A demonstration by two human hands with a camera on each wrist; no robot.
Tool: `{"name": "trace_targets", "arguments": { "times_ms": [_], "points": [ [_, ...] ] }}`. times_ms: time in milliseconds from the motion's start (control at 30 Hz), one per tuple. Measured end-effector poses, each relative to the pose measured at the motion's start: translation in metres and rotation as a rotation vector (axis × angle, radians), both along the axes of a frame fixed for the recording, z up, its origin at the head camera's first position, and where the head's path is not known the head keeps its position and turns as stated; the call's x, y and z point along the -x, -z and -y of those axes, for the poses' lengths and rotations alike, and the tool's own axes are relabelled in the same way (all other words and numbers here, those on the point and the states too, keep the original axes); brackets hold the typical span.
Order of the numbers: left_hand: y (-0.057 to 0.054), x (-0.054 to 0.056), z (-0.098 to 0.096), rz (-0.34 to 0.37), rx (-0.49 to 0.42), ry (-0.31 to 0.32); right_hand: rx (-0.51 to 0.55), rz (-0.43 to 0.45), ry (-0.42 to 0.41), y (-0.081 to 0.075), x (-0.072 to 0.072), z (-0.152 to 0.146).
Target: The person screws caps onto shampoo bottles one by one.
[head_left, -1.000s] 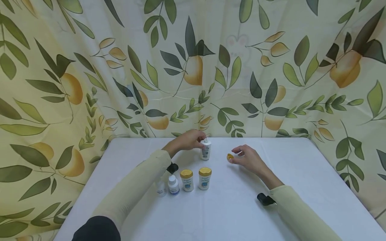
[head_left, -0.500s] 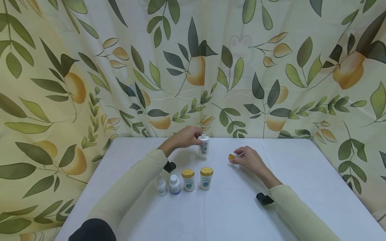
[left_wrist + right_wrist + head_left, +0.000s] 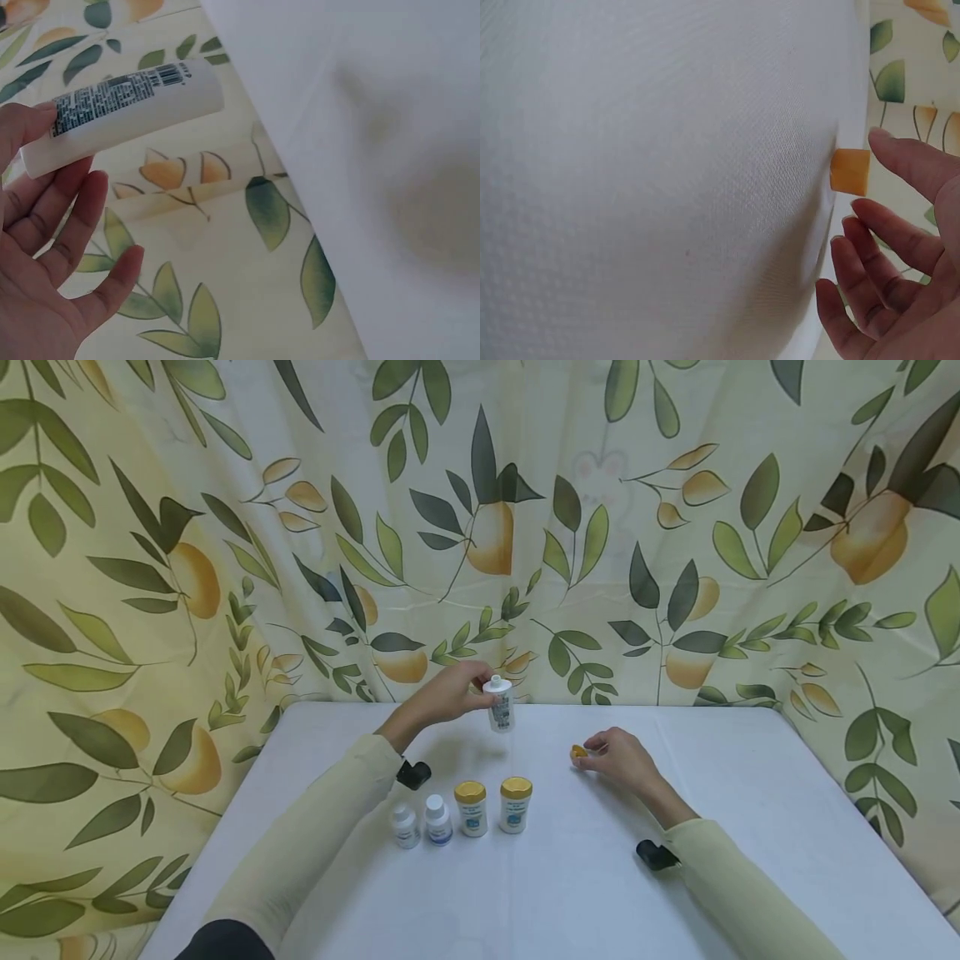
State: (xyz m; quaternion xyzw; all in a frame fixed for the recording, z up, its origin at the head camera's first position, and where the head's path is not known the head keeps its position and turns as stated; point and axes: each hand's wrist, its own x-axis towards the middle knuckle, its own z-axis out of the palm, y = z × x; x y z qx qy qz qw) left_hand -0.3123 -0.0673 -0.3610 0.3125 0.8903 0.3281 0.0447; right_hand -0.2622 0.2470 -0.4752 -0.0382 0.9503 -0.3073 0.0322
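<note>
A white bottle [image 3: 501, 712] with dark print and a narrow uncapped-looking top is in my left hand [image 3: 448, 695], gripped near its upper end between thumb and fingers. It hangs above the far part of the table. In the left wrist view the bottle [image 3: 127, 112] shows a barcode, and the little finger stands away from it. My right hand [image 3: 621, 758] is beside a small yellow-orange cap [image 3: 578, 751] on the table. The right wrist view shows the thumb and fingers spread around the cap [image 3: 850, 172], with slight gaps between them.
Nearer on the white table [image 3: 600, 893] stand two jars with yellow lids, a left jar [image 3: 472, 812] and a right jar [image 3: 515, 808]. Left of them are two small white bottles, one [image 3: 438, 822] and another [image 3: 406, 828]. A leaf-patterned curtain [image 3: 570, 568] hangs behind.
My left hand has lifted the white bottle off the table, moving it up and slightly left. The right hand stays by the yellow-orange cap almost unmoved. The head view has shifted a little.
</note>
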Motion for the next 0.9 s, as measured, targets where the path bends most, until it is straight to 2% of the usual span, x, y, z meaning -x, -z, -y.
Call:
{"name": "trace_targets", "arguments": {
  "times_ms": [200,367,600,900],
  "points": [
    [-0.01,-0.011,0.009,-0.024,-0.131,-0.023,-0.005,0.033,0.024,0.0,0.001,0.002],
    [-0.014,-0.019,0.014,-0.036,-0.24,-0.043,-0.002,0.046,0.037,0.001,0.0,0.002],
    [-0.017,-0.035,0.016,-0.02,-0.356,-0.072,-0.02,0.048,0.037,0.001,0.0,0.003],
    [-0.013,-0.055,0.016,0.021,-0.504,-0.036,-0.03,0.051,0.045,0.001,0.0,0.005]
  ]
}}
